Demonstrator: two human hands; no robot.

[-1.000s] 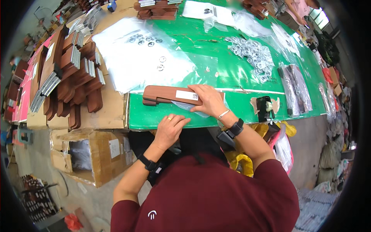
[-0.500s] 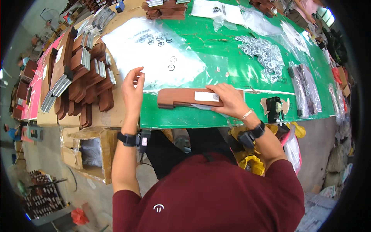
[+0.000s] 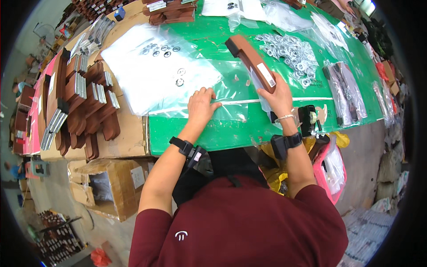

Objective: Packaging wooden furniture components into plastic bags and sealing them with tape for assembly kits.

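Two bare hands work over the green surface (image 3: 171, 135), each doing something different. Your right hand (image 3: 280, 95) has its grip closed round the near end of a brown piece (image 3: 250, 55) — thumb on one side, fingers on the other — and the piece slants up and to the left, its black end (image 3: 232, 46) farthest from you. It looks raised off the surface, though its height is hard to judge. A pale film (image 3: 255, 81) hangs along its left side, beside the white label (image 3: 266, 74).

Your left hand (image 3: 202, 107) rests on a clear plastic sheet (image 3: 231, 110), fingers bent; I cannot tell whether that grip pinches the plastic or only presses on it.

Holding the piece by one end leaves most of its length unsupported, so a loosened thumb could let the black end dip or twist. The loose film could slip or bunch if your fingers shift. A swing to the right might scatter the heap of ring-like parts (image 3: 291, 55) just beside the piece, and a low wrist could knock the black tape dispenser (image 3: 306, 119). On the left, a sideways push could make the thin plastic slide or wrinkle — it looks slick and light — and drag the white bags (image 3: 133, 75) with it.
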